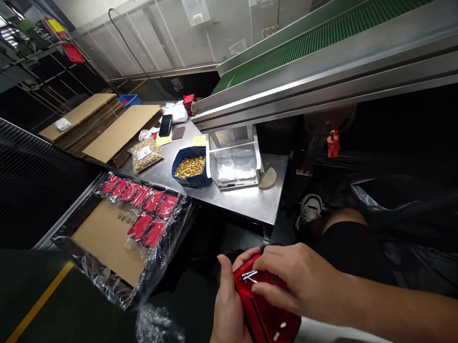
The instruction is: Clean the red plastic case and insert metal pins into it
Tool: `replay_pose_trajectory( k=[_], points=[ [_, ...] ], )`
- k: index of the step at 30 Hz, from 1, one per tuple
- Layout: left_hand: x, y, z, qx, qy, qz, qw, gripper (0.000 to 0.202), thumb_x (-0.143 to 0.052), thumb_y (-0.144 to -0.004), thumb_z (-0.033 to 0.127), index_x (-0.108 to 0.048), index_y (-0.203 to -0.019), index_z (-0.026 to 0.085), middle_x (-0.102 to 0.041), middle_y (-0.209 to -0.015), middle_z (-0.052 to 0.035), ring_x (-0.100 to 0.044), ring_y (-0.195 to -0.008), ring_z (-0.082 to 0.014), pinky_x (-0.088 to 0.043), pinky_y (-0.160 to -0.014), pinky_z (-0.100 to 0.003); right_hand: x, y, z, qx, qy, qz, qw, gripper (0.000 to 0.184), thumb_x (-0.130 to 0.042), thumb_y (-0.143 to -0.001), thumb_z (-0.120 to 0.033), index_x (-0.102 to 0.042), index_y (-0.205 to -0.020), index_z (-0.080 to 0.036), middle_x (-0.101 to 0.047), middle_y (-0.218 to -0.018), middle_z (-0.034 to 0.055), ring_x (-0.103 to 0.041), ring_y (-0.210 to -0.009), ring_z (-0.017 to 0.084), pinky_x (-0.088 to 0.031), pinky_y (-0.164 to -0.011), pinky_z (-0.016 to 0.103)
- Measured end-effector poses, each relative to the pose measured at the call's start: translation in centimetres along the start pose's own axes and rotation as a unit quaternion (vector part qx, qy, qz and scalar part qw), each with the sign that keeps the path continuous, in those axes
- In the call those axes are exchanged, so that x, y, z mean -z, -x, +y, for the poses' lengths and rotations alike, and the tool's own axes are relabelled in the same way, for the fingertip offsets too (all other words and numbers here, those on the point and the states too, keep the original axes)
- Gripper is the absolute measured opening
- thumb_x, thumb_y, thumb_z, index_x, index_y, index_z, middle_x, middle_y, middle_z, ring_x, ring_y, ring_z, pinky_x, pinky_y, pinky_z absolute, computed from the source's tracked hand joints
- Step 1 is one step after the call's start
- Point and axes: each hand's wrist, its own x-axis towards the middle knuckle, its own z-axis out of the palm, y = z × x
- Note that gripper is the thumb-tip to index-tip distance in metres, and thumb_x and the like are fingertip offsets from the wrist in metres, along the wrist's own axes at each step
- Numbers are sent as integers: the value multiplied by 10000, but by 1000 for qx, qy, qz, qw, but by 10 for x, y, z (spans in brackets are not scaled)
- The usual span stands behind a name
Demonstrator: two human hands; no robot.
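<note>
A red plastic part [267, 319] sits low in the middle of the view, held over my lap. My left hand [227, 313] is wrapped round its left side, thumb up along the edge. My right hand [299, 281] lies over the top of the part, its fingers pinched on a small silver metal piece [249, 275] at the part's upper edge. Both hands are closed.
A steel table [250, 202] carries a blue bin of brass screws [190, 168], a bag of screws [145, 155], a clear plastic box [236, 164] and a phone [165, 125]. A plastic-lined carton [106, 240] holds bagged red parts [144, 206]. A green conveyor [340, 25] runs at the right.
</note>
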Motion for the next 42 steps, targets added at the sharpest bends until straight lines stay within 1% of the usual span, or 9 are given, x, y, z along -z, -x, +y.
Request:
replay_pose_trajectory(
  k=[5,11,17,21,24,28,31,35,42],
  points=[
    [-2,0,-1,17,12,12,1000,647,-436,-928,642,-494,-1324,134,-617,-1263,-164,-633,-1091,-334,-539,-907,-426,-2,1,0,-11,-12,8,1000,185,-608,-901,-242,-664,-1076,-222,-670,-889,-8,-597,-729,103,-479,-724,203],
    [-3,-1,-2,15,-5,23,1000,637,-452,-923,637,-537,-1296,128,-653,-1196,-157,-654,-1040,-324,-550,-873,-411,0,1,1,10,12,-3,1000,223,-619,-903,-254,-646,-1122,-221,-680,-951,3,-624,-792,114,-496,-750,210],
    [-5,1,0,4,-48,26,999,595,-499,-913,615,-606,-1219,117,-699,-1053,-149,-677,-972,-305,-558,-835,-389,4,-1,9,75,16,-32,997,134,-531,-969,-254,-620,-1040,-184,-683,-1123,42,-652,-926,136,-518,-797,228],
    [-7,2,2,9,-46,15,999,571,-474,-934,592,-607,-1207,108,-696,-1061,-145,-679,-957,-294,-556,-833,-383,3,-3,18,124,25,-32,991,167,-489,-1002,-265,-610,-1082,-181,-685,-1119,53,-654,-952,147,-522,-792,237],
    [-8,2,1,9,-34,11,999,568,-441,-952,581,-597,-1212,101,-694,-1074,-146,-670,-984,-294,-551,-846,-384,2,-2,22,140,10,-5,990,168,-487,-1004,-254,-619,-1074,-178,-688,-1027,52,-649,-878,131,-514,-761,218],
    [-7,1,0,-2,-17,13,1000,559,-430,-956,581,-587,-1213,110,-690,-1094,-143,-649,-1042,-293,-540,-876,-378,1,4,20,70,-36,55,995,175,-526,-986,-272,-637,-1108,-212,-663,-859,9,-605,-734,103,-487,-702,201],
    [-5,-1,0,6,-2,16,1000,569,-436,-939,615,-599,-1188,130,-686,-1111,-137,-638,-1069,-297,-535,-891,-380,0,8,14,21,-22,51,998,172,-567,-957,-294,-653,-1087,-221,-663,-856,6,-588,-702,109,-467,-667,218],
    [-5,-3,1,15,-2,18,1000,583,-452,-930,621,-586,-1233,142,-682,-1127,-138,-636,-1077,-311,-537,-890,-398,-1,6,7,21,20,4,1000,212,-593,-920,-261,-642,-1120,-213,-662,-903,18,-597,-746,129,-470,-681,232],
    [-5,0,1,7,-40,34,999,647,-458,-926,634,-523,-1302,112,-690,-1091,-147,-611,-1129,-290,-525,-901,-356,1,1,6,28,53,-13,998,173,-559,-942,-285,-628,-1073,-194,-665,-963,29,-618,-794,131,-481,-700,231]
  ],
)
